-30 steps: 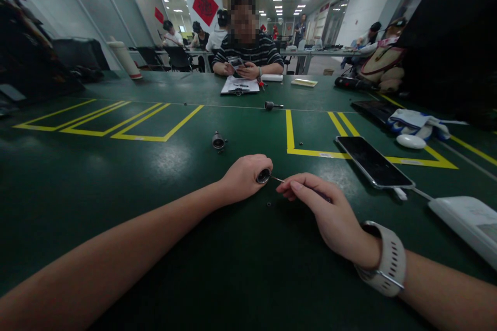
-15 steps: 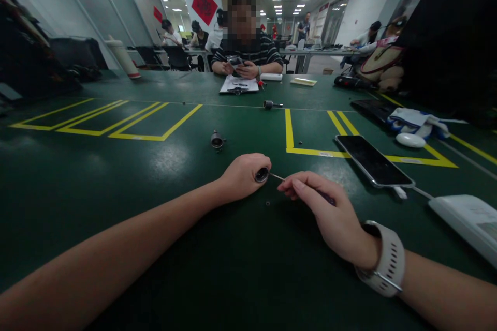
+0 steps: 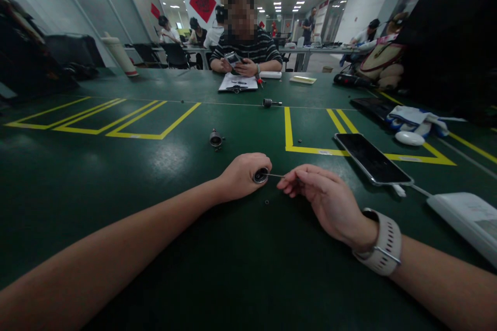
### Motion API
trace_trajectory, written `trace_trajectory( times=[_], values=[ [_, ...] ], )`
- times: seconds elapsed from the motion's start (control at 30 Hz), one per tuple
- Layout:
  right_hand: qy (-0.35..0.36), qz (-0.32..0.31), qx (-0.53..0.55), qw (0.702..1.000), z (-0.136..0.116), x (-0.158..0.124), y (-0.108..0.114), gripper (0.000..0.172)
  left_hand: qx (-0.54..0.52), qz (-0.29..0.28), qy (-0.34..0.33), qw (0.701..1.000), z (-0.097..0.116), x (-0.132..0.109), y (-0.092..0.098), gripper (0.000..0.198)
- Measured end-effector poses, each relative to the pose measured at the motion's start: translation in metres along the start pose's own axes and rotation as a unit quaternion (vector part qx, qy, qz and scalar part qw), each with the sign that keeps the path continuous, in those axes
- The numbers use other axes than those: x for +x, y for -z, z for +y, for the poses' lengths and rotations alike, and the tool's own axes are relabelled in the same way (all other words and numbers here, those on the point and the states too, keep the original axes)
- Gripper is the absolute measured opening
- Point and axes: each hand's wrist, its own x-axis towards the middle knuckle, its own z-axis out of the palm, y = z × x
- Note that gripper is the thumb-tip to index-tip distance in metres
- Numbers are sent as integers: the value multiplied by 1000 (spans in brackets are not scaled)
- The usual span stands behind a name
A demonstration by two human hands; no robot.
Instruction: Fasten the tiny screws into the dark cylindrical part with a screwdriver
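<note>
My left hand (image 3: 243,177) is closed around a hollow metal cylinder (image 3: 260,175), its round open mouth facing me. In my right hand (image 3: 320,194) is a thin-shafted screwdriver (image 3: 274,175), pinched between the fingers; its handle is hidden by the hand. The shaft points left and its tip reaches the cylinder's mouth; whether it touches the inside, I cannot tell. On the table just below the hands lies a tiny dark ring-like piece (image 3: 266,202). A similar metal cup-shaped part (image 3: 215,138) stands beyond my left hand, with small bits around it.
Farther back lies a metal part with a thin stem (image 3: 267,103). To the right are a phone (image 3: 373,159) with a cable, a white box (image 3: 464,217), a white oval case (image 3: 410,138) and gloves (image 3: 417,120). Yellow tape marks the green table (image 3: 186,279). A person sits opposite.
My right hand has turned and lifted slightly, and the screwdriver's tip has moved from the cylinder's outer side to its mouth. My left hand keeps its hold.
</note>
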Motion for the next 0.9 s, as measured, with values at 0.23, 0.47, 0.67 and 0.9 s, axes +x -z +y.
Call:
trace_trajectory(
  times=[0.23, 0.47, 0.67, 0.9],
  values=[
    [86, 12, -153, 984, 2, -8, -5, 20, 45, 0, 31, 999, -1, 0, -3, 5],
    [25, 28, -43, 998, -1, -1, -3, 21, 66, -19, 8, 998, 1, 1, -2, 8],
    [14, 29, 25, 999, -1, 1, 0, 20, 62, -37, -13, 997, 1, 1, -2, 8],
    [15, 27, 41, 999, 1, 1, 2, 21, 47, -42, -4, 998, 1, 2, 0, 8]
  ],
)
